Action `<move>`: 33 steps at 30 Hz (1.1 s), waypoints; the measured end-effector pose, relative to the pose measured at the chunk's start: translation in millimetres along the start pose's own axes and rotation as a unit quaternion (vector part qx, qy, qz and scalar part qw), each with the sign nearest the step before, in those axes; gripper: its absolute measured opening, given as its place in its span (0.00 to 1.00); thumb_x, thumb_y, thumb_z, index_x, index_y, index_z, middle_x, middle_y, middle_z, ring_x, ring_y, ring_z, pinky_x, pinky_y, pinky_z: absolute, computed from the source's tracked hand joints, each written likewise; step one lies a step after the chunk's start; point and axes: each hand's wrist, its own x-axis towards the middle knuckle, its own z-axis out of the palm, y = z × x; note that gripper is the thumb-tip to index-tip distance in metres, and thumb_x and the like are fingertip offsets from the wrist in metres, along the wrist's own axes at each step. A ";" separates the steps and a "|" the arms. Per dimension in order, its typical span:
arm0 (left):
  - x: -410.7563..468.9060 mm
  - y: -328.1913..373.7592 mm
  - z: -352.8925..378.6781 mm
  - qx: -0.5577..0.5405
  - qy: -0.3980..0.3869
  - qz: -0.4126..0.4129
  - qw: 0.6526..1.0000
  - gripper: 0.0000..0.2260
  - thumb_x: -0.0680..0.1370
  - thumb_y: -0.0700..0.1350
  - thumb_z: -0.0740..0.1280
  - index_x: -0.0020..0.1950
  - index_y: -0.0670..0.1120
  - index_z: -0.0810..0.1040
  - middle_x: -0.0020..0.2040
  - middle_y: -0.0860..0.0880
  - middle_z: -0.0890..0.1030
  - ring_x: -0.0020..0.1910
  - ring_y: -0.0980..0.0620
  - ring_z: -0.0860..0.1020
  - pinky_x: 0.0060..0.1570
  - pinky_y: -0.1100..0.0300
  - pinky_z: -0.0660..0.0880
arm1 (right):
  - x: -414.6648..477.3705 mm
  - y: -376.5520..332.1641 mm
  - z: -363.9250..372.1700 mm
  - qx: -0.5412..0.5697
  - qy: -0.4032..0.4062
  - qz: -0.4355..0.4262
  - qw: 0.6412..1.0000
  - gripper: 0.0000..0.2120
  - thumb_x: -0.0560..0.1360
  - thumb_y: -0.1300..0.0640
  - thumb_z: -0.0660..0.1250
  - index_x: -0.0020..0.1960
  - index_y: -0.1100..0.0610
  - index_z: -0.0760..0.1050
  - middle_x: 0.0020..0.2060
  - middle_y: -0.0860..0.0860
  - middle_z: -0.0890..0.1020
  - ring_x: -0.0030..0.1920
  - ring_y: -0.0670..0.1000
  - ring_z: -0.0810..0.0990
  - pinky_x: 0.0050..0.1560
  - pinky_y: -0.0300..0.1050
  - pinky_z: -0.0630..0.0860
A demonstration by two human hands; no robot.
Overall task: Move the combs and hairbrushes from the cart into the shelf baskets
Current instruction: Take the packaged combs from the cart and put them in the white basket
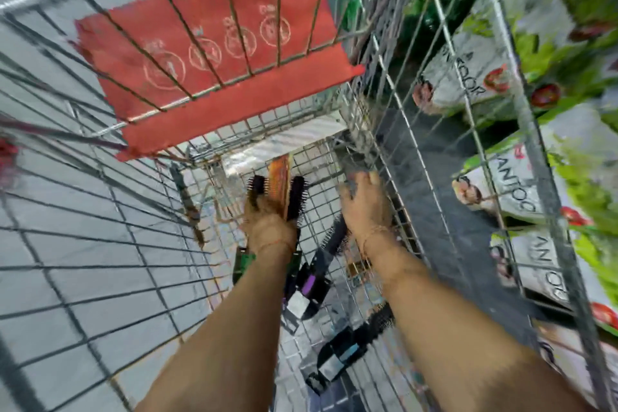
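Note:
Both my arms reach down into a wire shopping cart (394, 130). My left hand (267, 224) is shut on a bundle of black round hairbrushes (296, 194) with an orange comb (279, 177) between them. My right hand (366, 201) hovers fingers spread near the cart's right wall, just above another black round hairbrush (336, 234). More packaged black brushes lie on the cart floor: one with a purple label (309, 284) and one lower down (347, 348). The frame is motion-blurred.
The cart's red child-seat flap (214, 53) hangs at the far end. To the right, beyond the wire wall, stand shelves with white and green packages (521, 191). Grey floor tiles (67, 237) show through the left side.

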 end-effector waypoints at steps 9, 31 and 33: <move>9.7 4.5 3.4 0.016 0.076 -0.058 0.995 0.18 0.76 0.56 0.59 0.61 0.48 0.73 0.61 0.43 0.73 0.61 0.41 0.72 0.58 0.48 0.71 | 73.2 -64.5 12.6 -0.272 -0.133 -0.249 0.920 0.35 0.72 0.73 0.50 0.76 0.56 0.44 0.77 0.53 0.47 0.77 0.54 0.45 0.75 0.51 0.46; 1.4 -21.0 -23.1 -0.306 0.048 -0.097 0.946 0.18 0.75 0.47 0.65 0.60 0.39 0.77 0.59 0.37 0.80 0.60 0.39 0.77 0.63 0.49 0.74 | -20.2 -7.3 -26.2 0.199 -0.184 0.069 0.960 0.10 0.71 0.63 0.68 0.33 0.59 0.70 0.32 0.54 0.72 0.35 0.51 0.71 0.35 0.36 0.68; -4.8 -18.8 -29.1 -0.391 -0.004 -0.115 0.913 0.15 0.74 0.45 0.65 0.56 0.37 0.79 0.50 0.39 0.80 0.53 0.40 0.80 0.57 0.47 0.77 | -39.7 19.7 -7.7 0.198 -0.204 0.141 0.948 0.03 0.72 0.64 0.66 0.41 0.64 0.75 0.38 0.58 0.76 0.43 0.53 0.76 0.42 0.41 0.72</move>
